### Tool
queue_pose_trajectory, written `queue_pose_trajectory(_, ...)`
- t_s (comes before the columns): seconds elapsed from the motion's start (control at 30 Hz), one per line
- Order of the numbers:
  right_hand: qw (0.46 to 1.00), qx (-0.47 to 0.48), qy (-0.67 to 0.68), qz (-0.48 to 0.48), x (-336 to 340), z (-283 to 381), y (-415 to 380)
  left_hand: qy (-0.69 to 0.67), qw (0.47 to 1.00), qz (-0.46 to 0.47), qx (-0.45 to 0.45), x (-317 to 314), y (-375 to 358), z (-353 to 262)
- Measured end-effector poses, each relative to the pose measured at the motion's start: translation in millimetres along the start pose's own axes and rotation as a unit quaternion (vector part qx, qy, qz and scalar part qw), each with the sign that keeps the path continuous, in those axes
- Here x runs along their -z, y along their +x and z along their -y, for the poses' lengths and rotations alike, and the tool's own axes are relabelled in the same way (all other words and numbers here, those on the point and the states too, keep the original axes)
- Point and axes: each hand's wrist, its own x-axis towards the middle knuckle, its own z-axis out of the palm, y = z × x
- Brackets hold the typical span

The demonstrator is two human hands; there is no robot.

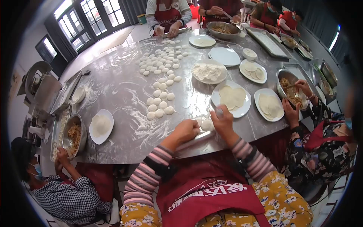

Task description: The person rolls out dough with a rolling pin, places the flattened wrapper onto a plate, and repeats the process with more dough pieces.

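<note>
My left hand [186, 131] is closed at the near edge of the table, its fingertips right beside small dough pieces [206, 125]. What its fingers hold is hidden. Just to its right, my right hand [224, 122] is wrapped round a short rolling pin [219, 112], whose grey rounded end sticks up past the fingers. Beyond my right hand stands a white plate [246, 107] with a stack of flat round dough wrappers [232, 97]. Flattened dough rounds [159, 113] lie in a floury strip ahead of my left hand.
A flour bowl [209, 72] and plates of wrappers stand ahead and right. At left are another wrapper plate [101, 126] and a filling bowl [75, 136] by a co-worker. On the right a co-worker's hands reach into a filling bowl [290, 88]. Other people work across the steel table [113, 89].
</note>
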Motion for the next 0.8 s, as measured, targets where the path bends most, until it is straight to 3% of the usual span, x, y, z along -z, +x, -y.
queue_pose_trajectory(0.1, 0.999, 0.034, 0.016, -0.002, 18.9, 0.8, -16.4, -0.018, 1.000, -0.003, 0.014, 4.7, -16.9, 6.3)
queue_pose_trajectory(0.17, 0.990, 0.127, -0.054, -0.023, 18.5, 1.9, -17.4, 0.007, 1.000, -0.008, 0.008, 2.4, -24.2, 2.5)
queue_pose_trajectory(0.2, 1.000, -0.002, 0.014, -0.004, 6.9, -2.3, -11.2, 0.042, 0.999, -0.021, -0.020, 3.0, -19.2, -1.8)
queue_pose_trajectory(0.27, 0.999, 0.014, 0.037, -0.007, -15.3, -3.6, 11.1, 0.069, 0.996, -0.048, -0.012, 1.8, -7.1, -2.7)
queue_pose_trajectory(0.4, 0.999, 0.041, -0.001, 0.001, 13.1, 0.5, -11.6, -0.005, 0.999, 0.030, 0.014, 10.5, -17.2, -4.6)
queue_pose_trajectory(0.47, 0.999, -0.007, 0.042, 0.003, 29.9, 7.1, -34.1, 0.006, 1.000, -0.018, -0.002, 7.3, -23.4, 2.9)
queue_pose_trajectory(0.53, 0.999, 0.015, 0.014, -0.027, 20.1, 7.4, -25.0, -0.014, 1.000, 0.008, 0.018, 2.7, -23.2, 3.8)
queue_pose_trajectory(0.6, 1.000, 0.012, 0.021, -0.011, -3.8, -1.4, 1.2, 0.088, 0.996, -0.027, -0.012, 1.8, -10.3, -4.8)
queue_pose_trajectory(0.67, 0.999, -0.007, 0.040, 0.003, -20.2, -0.5, 17.5, 0.088, 0.995, -0.035, 0.006, 2.8, -2.4, -7.1)
queue_pose_trajectory(0.77, 1.000, 0.021, 0.009, -0.010, -0.7, -6.1, -4.6, 0.067, 0.997, 0.035, 0.001, 14.9, -10.1, -12.2)
queue_pose_trajectory(0.8, 0.999, 0.031, 0.015, -0.004, 14.2, -2.2, -16.4, 0.036, 0.999, 0.005, -0.021, 11.6, -16.9, -3.7)
